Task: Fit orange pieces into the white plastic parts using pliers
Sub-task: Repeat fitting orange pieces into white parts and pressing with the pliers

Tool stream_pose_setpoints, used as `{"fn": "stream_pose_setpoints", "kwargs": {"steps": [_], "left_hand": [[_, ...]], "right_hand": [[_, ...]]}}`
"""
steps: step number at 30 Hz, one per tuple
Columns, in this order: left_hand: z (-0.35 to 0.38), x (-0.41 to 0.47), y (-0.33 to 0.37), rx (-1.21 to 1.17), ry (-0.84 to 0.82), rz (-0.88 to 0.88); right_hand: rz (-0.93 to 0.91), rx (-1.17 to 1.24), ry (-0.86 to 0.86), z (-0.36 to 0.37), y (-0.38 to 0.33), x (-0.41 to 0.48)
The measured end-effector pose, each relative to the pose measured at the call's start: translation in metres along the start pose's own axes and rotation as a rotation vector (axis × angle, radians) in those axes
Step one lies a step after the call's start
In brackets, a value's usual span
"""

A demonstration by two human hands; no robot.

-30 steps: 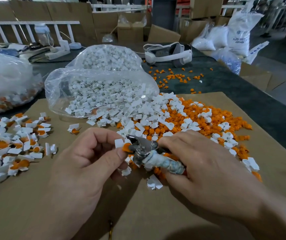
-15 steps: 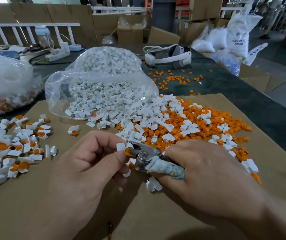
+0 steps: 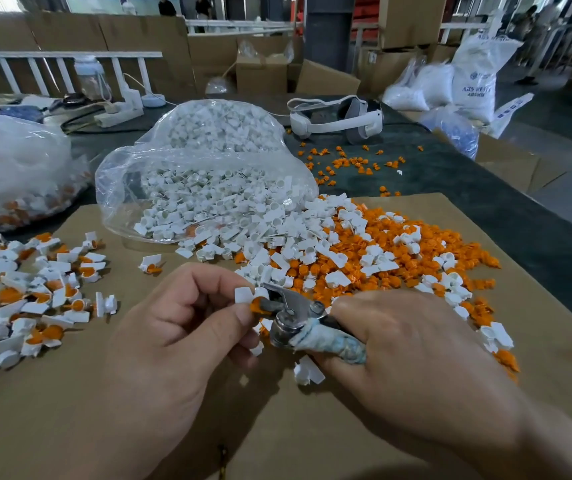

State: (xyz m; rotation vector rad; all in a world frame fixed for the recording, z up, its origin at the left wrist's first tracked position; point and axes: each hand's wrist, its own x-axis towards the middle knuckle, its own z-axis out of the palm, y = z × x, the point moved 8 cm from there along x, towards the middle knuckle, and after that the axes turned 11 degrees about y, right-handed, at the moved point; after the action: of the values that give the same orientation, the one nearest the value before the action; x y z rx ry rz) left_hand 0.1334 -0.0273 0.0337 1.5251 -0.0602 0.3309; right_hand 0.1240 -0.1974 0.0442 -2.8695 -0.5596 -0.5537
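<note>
A brown cardboard sheet (image 3: pixel 312 427) lies on the dark worktop (image 3: pixel 468 188). A clear plastic bag of white plastic parts (image 3: pixel 208 174) rests at its far edge, with a heap of white parts and orange plastic pieces (image 3: pixel 381 258) to the bag's right and a pile of fitted white-and-orange parts (image 3: pixel 18 299) at the sheet's left edge. A white strap headset (image 3: pixel 336 119) sits behind the bag. In front, the left hand (image 3: pixel 173 334) pinches a single white part (image 3: pixel 243 294) beside metal pliers (image 3: pixel 291 306) gripped by the right hand (image 3: pixel 398 341).

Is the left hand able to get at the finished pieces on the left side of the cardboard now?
Probably yes: only bare cardboard lies between the left hand and the finished pieces. It is, however, pinching a white part at the pliers.
</note>
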Motion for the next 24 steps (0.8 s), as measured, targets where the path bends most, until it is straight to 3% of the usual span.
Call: {"fn": "stream_pose_setpoints", "kwargs": {"steps": [7, 12, 17, 20, 24], "left_hand": [[-0.020, 0.009, -0.016, 0.191, 0.143, -0.024], [-0.004, 0.000, -0.032, 0.295, 0.023, -0.158], [0.003, -0.004, -0.043, 0.102, -0.066, -0.320], [0.006, -0.005, -0.043, -0.018, -0.124, -0.343], [0.009, -0.003, -0.037, 0.034, -0.159, -0.222]], "right_hand": [[0.071, -0.046, 0.011, 0.005, 0.020, 0.003], [0.031, -0.177, -0.073, 0.020, 0.023, 0.004], [0.043, -0.168, -0.117, 0.026, 0.021, 0.002], [0.017, -0.060, -0.041, 0.012, 0.012, 0.006], [-0.130, 0.216, 0.173, -0.015, -0.018, 0.005]]}}
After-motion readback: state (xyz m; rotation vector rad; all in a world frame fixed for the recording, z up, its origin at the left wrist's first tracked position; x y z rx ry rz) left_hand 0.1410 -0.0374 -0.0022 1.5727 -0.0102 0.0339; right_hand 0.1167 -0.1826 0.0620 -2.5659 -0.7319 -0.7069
